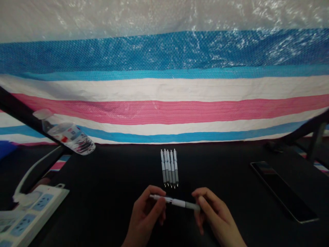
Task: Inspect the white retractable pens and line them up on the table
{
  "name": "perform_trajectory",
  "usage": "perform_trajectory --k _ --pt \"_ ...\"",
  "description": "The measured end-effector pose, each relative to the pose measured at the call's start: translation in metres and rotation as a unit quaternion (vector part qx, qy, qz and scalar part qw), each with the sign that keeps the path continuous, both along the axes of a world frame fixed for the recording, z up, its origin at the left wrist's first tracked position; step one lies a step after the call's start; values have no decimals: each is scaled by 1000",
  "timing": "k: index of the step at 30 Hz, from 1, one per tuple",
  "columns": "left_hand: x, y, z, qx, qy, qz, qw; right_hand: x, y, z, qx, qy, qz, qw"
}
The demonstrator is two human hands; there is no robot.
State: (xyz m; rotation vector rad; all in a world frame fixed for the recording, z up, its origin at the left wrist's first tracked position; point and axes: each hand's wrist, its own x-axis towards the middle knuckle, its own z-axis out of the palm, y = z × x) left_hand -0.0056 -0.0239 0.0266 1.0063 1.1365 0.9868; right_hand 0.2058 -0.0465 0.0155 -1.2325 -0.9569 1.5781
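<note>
At the bottom centre of the frame, the left hand (149,214) is curled, its thumb and fingers pinched on the push-button end of a white-and-grey retractable pen (178,202). The right hand (212,212), just right of it, is loosely bent, with thumb and fingertips closed on the pen's grey grip end. The pen lies nearly level between the two hands, its grey end slightly lower, raised above a black tabletop (218,171).

In the lower left corner sits a white power strip (55,202) with light-blue socket panels; a white plug (28,200) is in it, and a pale cable (33,166) curves up from there. Toward the right edge, a smartphone (284,192) with a dark screen lies at a slant.

Farther off, just beyond the hands at the centre, five matching pens (169,168) lie side by side, metal tips toward the bottom of the frame. At centre left, a clear plastic bottle (73,137) slants toward the upper left. Behind everything, a striped plastic sheet (164,111) in blue, white and pink fills the upper frame.
</note>
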Motion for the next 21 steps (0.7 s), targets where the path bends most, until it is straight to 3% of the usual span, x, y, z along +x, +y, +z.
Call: perform_trajectory --k 4,6,11,16,18,21 --pt "4 -9 -2 -10 -8 33 999 -2 1 -3 -28 -33 116 992" --pt "6 -13 -4 -14 -10 40 999 -2 0 -4 -15 -59 137 989" --pt "9 -18 -6 -27 -18 35 999 -2 0 0 45 -148 98 983" --pt "12 -14 -9 -80 -30 43 995 3 -4 0 194 -238 45 951" --pt "13 -13 -9 -83 -34 58 994 5 -6 -3 179 -238 50 953" --pt "13 -11 -9 -76 -38 79 993 3 -6 -7 80 -163 80 980"
